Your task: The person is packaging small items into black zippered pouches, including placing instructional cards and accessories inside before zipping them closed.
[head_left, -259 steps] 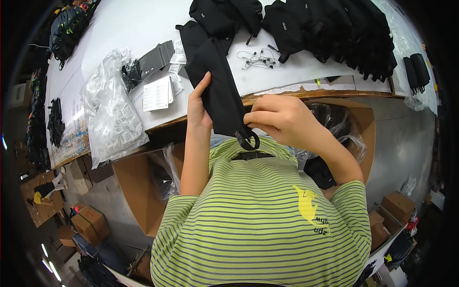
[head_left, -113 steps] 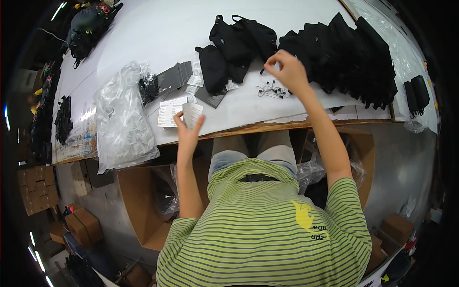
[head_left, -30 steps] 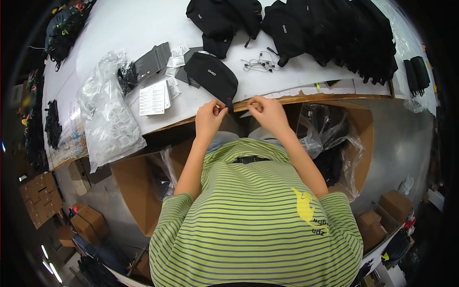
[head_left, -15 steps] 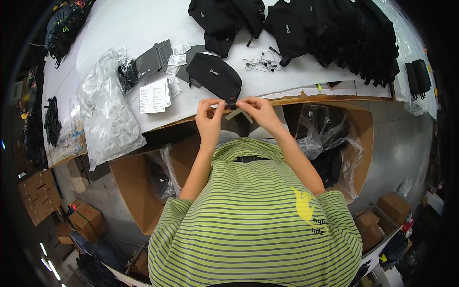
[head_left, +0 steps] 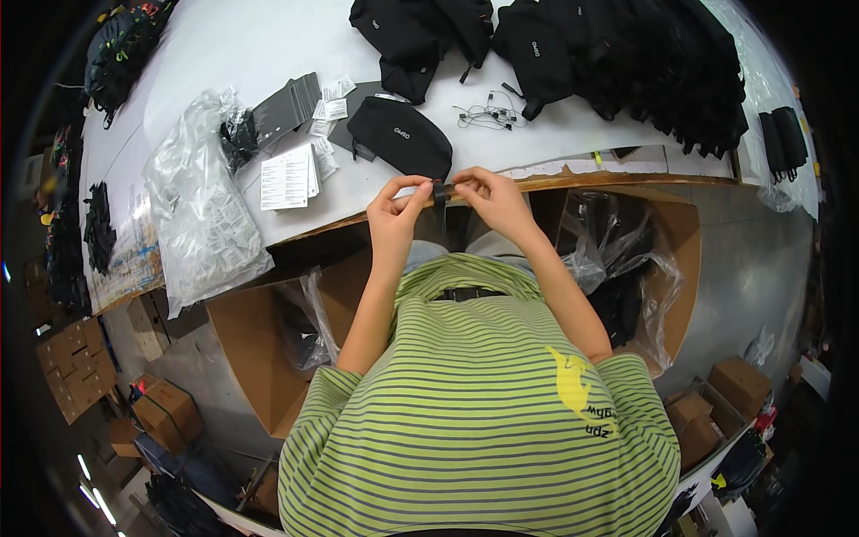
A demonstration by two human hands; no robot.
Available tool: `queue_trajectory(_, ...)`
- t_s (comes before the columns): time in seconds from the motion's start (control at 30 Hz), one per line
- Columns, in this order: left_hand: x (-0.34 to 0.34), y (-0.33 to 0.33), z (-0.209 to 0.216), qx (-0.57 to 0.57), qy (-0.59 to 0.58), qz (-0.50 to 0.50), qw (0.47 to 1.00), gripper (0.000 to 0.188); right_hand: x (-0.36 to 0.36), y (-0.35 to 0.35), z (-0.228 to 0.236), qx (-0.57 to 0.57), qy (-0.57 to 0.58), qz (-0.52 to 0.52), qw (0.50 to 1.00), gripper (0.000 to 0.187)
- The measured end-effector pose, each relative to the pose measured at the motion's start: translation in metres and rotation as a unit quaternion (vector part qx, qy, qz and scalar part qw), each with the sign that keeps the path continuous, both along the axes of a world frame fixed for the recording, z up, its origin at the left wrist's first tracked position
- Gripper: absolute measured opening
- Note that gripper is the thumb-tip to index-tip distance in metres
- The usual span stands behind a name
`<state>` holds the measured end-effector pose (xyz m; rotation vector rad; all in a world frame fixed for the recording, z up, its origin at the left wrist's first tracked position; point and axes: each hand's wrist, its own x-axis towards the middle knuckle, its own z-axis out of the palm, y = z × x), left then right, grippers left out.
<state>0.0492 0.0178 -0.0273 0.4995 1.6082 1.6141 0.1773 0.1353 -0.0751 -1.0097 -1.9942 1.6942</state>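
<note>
A black zip pouch (head_left: 407, 136) lies at the table's front edge, just beyond my hands. From its near end a short black strap (head_left: 439, 195) hangs over the edge between my fingertips. My left hand (head_left: 395, 206) is closed, thumb and forefinger pinching the strap's left side. My right hand (head_left: 490, 201) is closed too, its fingertips pinched at the strap's right side. The strap's exact hold is small and partly hidden by the fingers.
Left of the pouch are dark grey cards (head_left: 288, 109), a stack of white printed cards (head_left: 289, 182) and a clear plastic bag (head_left: 201, 210) of small labels. Black cords (head_left: 492, 115) and piled black pouches (head_left: 640, 76) lie to the right. Open cardboard boxes (head_left: 676, 259) stand below the table.
The pale strip that hung between my hands no longer shows; the dark strap is there now. Both hands have risen slightly toward the table, and the right has shifted a little to the right.
</note>
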Motion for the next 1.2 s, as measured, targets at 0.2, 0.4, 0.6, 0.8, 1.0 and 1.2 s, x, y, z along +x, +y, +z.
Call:
queue_trajectory(0.2,0.000,-0.003,-0.003,-0.011,0.002,0.006,1.000,0.012,0.000,-0.002,-0.006,0.004,-0.111,0.069,0.991,0.018)
queue_trajectory(0.4,0.000,-0.003,-0.015,-0.003,0.018,-0.003,1.000,0.011,0.000,-0.005,-0.011,-0.097,-0.032,0.025,0.994,0.019)
queue_trajectory(0.6,0.004,0.001,-0.010,-0.055,0.122,-0.038,0.990,0.011,0.001,-0.004,0.012,-0.222,0.101,-0.007,0.970,0.019)
queue_trajectory(0.8,0.002,0.004,-0.005,-0.074,0.147,-0.057,0.985,0.011,0.003,-0.004,0.018,-0.224,0.090,-0.017,0.970,0.019)
queue_trajectory(1.0,0.002,0.002,-0.004,-0.077,0.154,-0.070,0.983,0.010,0.004,-0.004,0.019,-0.236,0.089,-0.020,0.968,0.019)
queue_trajectory(1.2,-0.002,0.002,-0.003,-0.054,0.100,-0.084,0.990,0.011,0.004,-0.003,0.019,-0.212,0.105,-0.001,0.972,0.017)
